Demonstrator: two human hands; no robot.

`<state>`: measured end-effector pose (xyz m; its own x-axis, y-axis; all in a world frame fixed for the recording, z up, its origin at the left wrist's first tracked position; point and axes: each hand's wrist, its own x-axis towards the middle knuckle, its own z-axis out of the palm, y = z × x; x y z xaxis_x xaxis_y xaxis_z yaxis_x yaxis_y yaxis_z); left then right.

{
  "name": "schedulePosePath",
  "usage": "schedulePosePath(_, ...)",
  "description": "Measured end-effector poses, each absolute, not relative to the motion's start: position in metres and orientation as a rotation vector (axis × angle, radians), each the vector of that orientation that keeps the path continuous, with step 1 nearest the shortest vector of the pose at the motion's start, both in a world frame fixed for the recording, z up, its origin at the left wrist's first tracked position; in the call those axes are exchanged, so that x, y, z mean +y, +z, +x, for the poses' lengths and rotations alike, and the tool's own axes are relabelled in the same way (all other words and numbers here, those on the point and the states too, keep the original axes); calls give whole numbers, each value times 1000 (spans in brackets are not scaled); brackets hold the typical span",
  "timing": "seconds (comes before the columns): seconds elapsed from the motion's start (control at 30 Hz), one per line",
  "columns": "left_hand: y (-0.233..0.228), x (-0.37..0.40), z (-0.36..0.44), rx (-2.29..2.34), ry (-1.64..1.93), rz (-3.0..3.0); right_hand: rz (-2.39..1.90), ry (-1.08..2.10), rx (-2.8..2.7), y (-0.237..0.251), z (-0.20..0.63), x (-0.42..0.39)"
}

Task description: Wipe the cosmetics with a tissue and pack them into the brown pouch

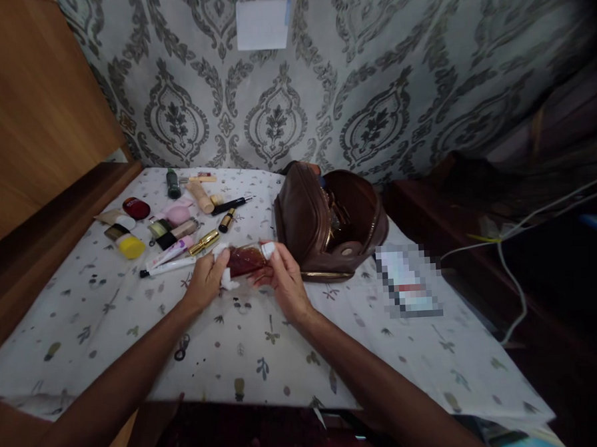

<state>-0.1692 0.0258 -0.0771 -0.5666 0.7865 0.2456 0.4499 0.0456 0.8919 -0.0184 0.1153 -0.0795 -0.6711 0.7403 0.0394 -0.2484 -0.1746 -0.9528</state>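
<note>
Between my hands lies a small bottle [248, 260] of reddish-brown liquid, held sideways above the table. My left hand [205, 279] is closed on a crumpled white tissue [228, 280], pressed to the bottle's left end. At the other end, my right hand [285, 282] pinches the white cap [268, 250] with thumb and fingers. Just behind the bottle is a gold tube [204, 242]. A white pen-like stick [168, 267] with a black tip lies left of my left hand. Beyond my right hand stands an open brown bag [303, 216], its zip undone and small items inside.
Several cosmetics lie at the back left, among them a yellow-capped tube [131, 246], a dark red oval case [136, 208], a pink sponge-like item [178, 212] and a dark green bottle [173, 183]. A pixelated item [409, 281] lies right of the bag. White cables [516, 285] hang beyond the table's right edge.
</note>
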Motion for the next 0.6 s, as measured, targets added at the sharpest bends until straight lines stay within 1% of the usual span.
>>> schedulePosePath(0.17,-78,26,-172,2041,1514,1204,-574,1782,-1422,-78,-17,117)
schedulePosePath(0.37,-78,24,-178,1966,1496,1230,-551,1754,-1445,-77,-17,116)
schedulePosePath(0.43,-76,24,-180,2032,1508,1250,-547,1778,-1457,-78,-18,115)
schedulePosePath(0.5,-73,24,-181,2138,1502,1334,-551,1802,-1478,-80,-19,113)
schedulePosePath(0.6,-69,22,-177,2214,1377,1676,-540,1834,-1541,-84,-21,108)
